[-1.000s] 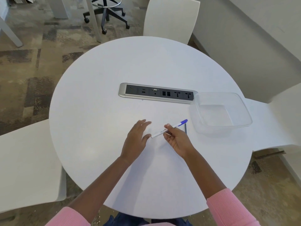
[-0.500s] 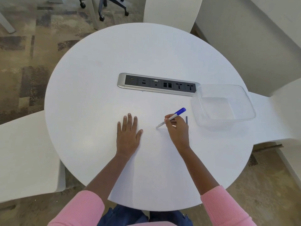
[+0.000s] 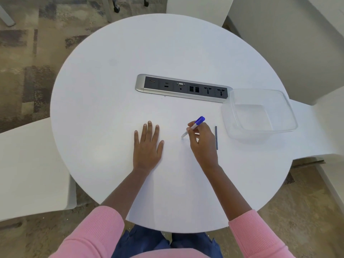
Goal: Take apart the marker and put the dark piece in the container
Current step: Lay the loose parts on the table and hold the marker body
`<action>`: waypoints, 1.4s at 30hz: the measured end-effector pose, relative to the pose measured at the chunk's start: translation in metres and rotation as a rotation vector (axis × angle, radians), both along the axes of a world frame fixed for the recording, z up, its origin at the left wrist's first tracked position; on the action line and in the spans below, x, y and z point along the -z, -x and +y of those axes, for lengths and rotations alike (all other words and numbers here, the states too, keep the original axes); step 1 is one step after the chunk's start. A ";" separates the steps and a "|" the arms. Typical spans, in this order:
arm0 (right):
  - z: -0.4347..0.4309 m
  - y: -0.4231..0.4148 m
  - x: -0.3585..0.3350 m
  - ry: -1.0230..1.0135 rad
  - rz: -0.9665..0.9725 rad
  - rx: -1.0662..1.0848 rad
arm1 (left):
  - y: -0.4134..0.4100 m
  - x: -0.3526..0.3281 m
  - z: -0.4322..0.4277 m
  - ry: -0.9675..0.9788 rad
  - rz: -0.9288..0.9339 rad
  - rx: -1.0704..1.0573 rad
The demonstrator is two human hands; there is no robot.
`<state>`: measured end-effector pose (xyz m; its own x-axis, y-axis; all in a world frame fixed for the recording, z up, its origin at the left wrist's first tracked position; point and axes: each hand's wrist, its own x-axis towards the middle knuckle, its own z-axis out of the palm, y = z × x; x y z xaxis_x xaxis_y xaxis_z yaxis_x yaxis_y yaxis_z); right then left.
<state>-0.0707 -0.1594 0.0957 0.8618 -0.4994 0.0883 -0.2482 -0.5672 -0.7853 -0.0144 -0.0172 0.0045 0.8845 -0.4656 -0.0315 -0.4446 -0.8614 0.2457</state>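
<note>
- Head view: the right hand [image 3: 203, 141] pinches a white marker [image 3: 193, 127] with a blue cap, held slanted, its lower tip at or just above the round white table [image 3: 104, 101].
- Printing on the marker barrel is too small to read.
- The left hand [image 3: 148, 148] lies flat, palm down, fingers spread, holding nothing, well left of the marker.
- A thin dark rod [image 3: 216, 137], the dark piece, lies on the table just right of the right hand, outside the container.
- The clear plastic container [image 3: 286, 110] sits near the table's right edge, beside the rod.
- A silver socket strip [image 3: 183, 88] is set into the table, its right end touching or just behind the container; no legible labels.
</note>
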 end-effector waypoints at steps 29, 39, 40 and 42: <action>-0.001 0.003 0.018 0.019 0.145 -0.041 | -0.001 0.013 0.001 0.039 -0.071 -0.010; 0.001 0.002 -0.008 0.061 -0.143 -0.002 | 0.000 0.010 0.000 0.051 -0.103 -0.016; 0.002 0.002 -0.011 0.055 -0.167 -0.004 | 0.000 0.010 0.000 0.053 -0.104 -0.017; 0.002 -0.001 -0.021 0.037 -0.210 -0.010 | 0.000 0.010 0.000 0.056 -0.104 -0.024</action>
